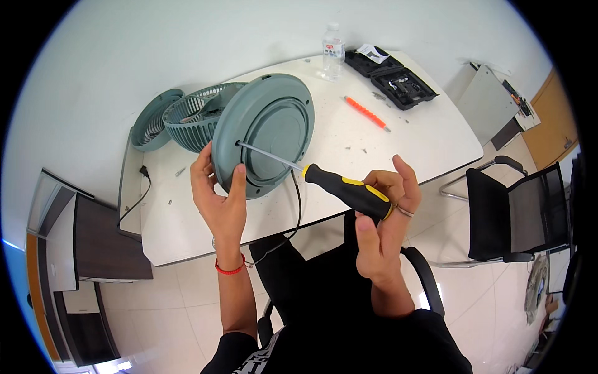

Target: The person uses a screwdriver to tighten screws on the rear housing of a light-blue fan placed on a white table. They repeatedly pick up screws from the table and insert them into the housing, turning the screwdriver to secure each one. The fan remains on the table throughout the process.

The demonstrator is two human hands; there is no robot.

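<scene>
A grey-green desk fan lies tipped over on the table, the round underside of its base (280,134) turned toward me. My left hand (219,193) grips the base's lower left rim, thumb in front and fingers behind. In my right hand (389,218) is a screwdriver (349,190) with a black and yellow handle; some fingers curl at the handle's end, while one fingertip points up and the thumb stands off. Its shaft meets a hole near the base's left edge, and the tip is hidden there. Behind the base sits the fan's ribbed grille housing (196,118).
A round green fan cover (149,128) leans at the table's left end. Farther back stand a water bottle (333,53) and an open black tool case (402,84), with an orange stick-like tool (366,113) nearby. Small bits dot the white table (411,146). A black chair (498,209) stands right.
</scene>
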